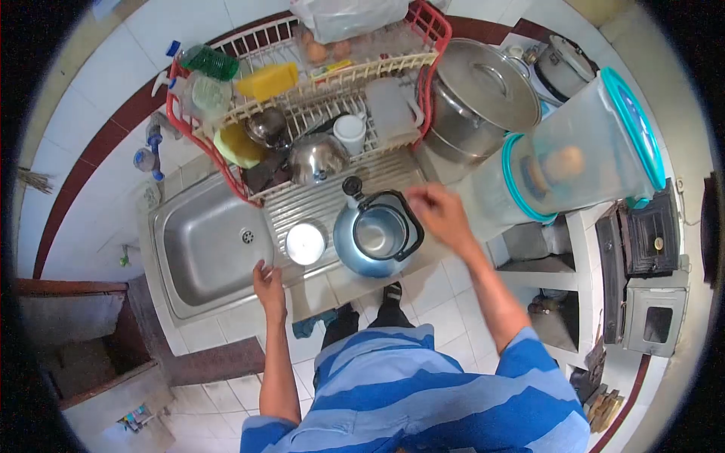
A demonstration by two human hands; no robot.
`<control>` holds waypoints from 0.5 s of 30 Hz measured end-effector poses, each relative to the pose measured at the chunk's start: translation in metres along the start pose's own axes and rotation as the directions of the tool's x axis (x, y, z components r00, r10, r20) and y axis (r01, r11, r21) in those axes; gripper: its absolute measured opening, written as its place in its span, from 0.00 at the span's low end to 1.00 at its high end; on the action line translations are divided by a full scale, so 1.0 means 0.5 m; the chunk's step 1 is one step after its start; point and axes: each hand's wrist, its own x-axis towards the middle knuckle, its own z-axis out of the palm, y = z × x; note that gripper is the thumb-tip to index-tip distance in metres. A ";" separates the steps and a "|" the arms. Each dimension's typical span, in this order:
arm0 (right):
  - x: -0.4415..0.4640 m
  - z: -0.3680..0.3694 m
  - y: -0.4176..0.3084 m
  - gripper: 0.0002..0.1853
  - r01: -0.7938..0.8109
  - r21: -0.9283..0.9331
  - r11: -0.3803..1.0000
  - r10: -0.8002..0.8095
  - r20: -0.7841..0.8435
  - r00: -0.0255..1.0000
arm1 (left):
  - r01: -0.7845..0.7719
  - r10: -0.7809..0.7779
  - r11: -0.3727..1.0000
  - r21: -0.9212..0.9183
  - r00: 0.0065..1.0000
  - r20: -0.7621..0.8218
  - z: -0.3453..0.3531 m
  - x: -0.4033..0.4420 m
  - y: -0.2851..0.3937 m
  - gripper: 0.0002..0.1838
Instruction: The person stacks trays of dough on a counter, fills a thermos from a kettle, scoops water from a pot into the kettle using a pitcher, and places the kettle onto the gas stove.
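Note:
A blue metal kettle [348, 245] stands on the ribbed drainboard with its top uncovered, so its bare metal inside shows. Its black handle [414, 240] leans over to the right side of the opening. My right hand [438, 215] is just right of the handle, fingers loosely bent and apart, holding nothing that I can see. Left of the kettle lies a round, shiny silver lid-like piece [306, 243]. Nearer me, by the sink's front right corner, my left hand [269, 288] hovers with its fingers parted and nothing visible in them.
The steel sink [215, 245] lies left. Behind the kettle stands a red and cream dish rack [332, 79] with a steel teapot [318, 158], a white cup [350, 134] and bottles. A large lidded pot [483, 87] and clear teal-rimmed containers [604, 143] stand right.

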 end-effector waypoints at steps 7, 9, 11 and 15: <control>0.304 -0.056 0.171 0.15 0.393 -0.800 0.453 -0.359 0.240 0.902 | 0.114 -0.120 0.989 -0.094 0.991 -0.056 -0.074 -0.072 -0.084 0.27; 0.334 -0.054 0.168 0.17 0.418 -0.851 0.318 -0.349 0.305 0.886 | 0.154 -0.164 0.983 -0.102 0.982 -0.095 -0.087 -0.099 -0.093 0.27; 0.351 -0.054 0.175 0.09 0.471 -0.879 0.074 -0.346 0.420 0.839 | 0.184 -0.202 0.970 -0.158 0.973 -0.107 -0.104 -0.122 -0.110 0.27; 0.386 -0.061 0.198 0.09 0.517 -0.856 -0.008 -0.287 0.497 0.819 | 0.220 -0.240 0.963 -0.155 0.963 -0.125 -0.122 -0.132 -0.144 0.25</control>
